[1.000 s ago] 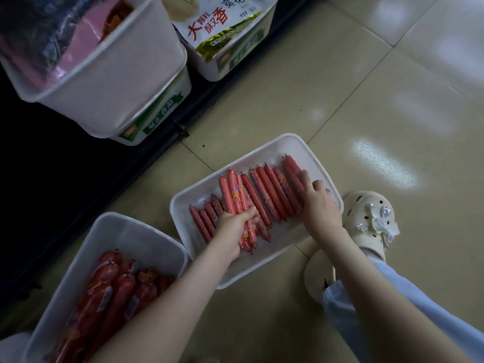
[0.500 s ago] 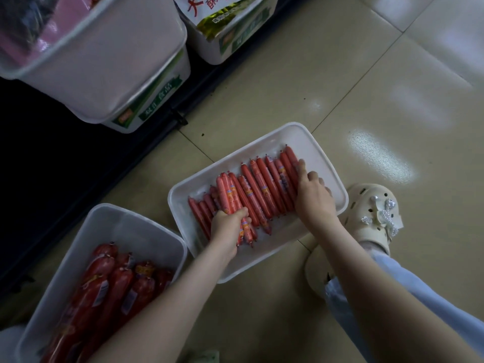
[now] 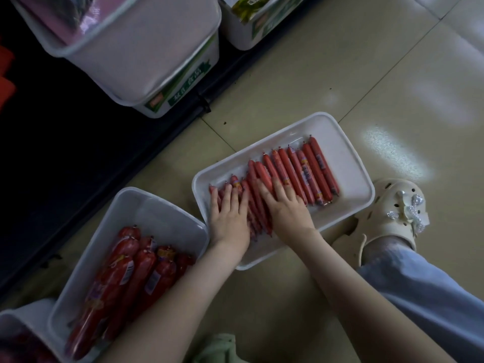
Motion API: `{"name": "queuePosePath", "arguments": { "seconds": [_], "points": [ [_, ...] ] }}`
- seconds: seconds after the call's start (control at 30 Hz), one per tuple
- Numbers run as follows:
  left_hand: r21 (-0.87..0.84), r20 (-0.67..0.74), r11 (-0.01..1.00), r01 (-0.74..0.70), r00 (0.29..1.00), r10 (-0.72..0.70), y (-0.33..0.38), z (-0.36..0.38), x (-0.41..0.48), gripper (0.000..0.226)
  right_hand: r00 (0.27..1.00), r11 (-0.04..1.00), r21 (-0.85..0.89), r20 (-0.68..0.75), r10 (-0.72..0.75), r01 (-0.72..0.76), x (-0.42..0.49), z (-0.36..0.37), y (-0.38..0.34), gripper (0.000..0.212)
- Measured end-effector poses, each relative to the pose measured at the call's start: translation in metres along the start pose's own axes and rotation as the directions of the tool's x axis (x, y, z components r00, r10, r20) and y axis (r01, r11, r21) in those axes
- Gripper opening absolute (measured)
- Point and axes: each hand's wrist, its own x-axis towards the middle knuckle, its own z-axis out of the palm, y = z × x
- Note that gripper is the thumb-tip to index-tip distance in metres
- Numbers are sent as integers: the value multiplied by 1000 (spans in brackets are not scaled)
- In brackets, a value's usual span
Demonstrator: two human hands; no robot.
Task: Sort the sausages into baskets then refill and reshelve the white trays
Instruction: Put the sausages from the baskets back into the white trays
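Red sausages (image 3: 309,171) half under left hand (image 3: 229,214), right hand (image 3: 286,206)

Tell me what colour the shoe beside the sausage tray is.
The shoe is cream with silvery charms on top, best seen in the head view.

Dim, bluish light overall, with a bright glare patch on the glossy floor (image 3: 392,153) just right of the white tray (image 3: 349,176) and fainter ones beyond it. Left of the tray, the shelf base (image 3: 78,158) sinks into near-black shadow. The left hand (image 3: 230,214) and right hand (image 3: 286,206) on the tray look softly smeared, and straight lines bow far from the tray.
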Motion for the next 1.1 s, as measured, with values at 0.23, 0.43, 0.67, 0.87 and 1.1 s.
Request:
{"name": "queuePosePath", "arguments": {
  "seconds": [0.23,0.43,0.67,0.87,1.1],
  "points": [
    [-188,-324,975,115,930,-172,-23,13,-11,59,972,925,343,-101,212,-166,16,-1,-5,86],
    [-218,-321,971,97,932,-166,-22,12,-7,50,999,954,299,-32,-26,35,31,11,-27,81],
    [-259,-326,964,66,933,-152,-23,14,-7,51,994,987,142,72,-83,72,14,32,-52,75],
    [-337,-482,939,63,845,-230,-35,20,-21,52,967,944,215,-3,256,-249,8,19,-43,65],
    [-413,-307,894,172,898,-314,-46,32,-37,64,993,990,136,101,-59,45,5,31,-64,68]
  ]
}}
